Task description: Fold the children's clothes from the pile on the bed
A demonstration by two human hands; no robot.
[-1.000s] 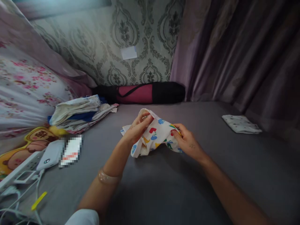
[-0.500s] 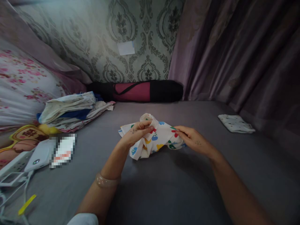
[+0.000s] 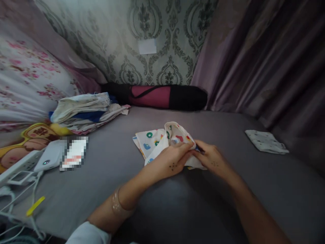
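A white cloth garment printed with colourful shapes lies bunched on the grey bed sheet. My left hand reaches across its front and pinches the fabric near its right end. Beside it, my right hand grips the same end between thumb and fingers. The two hands' fingertips nearly meet there. Between them and the back, one part of the cloth stands up in a loose fold. The garment's exact kind cannot be made out, and its lower middle is hidden behind my left hand.
Folded clothes are piled at the back left, and a folded white cloth lies at the right. A black and maroon long bag rests along the wall. At the left are a power bank, a power strip and cables.
My left hand has moved right along the cloth to beside my right hand. The fabric has been drawn over into a raised fold. The camera view has shifted slightly.
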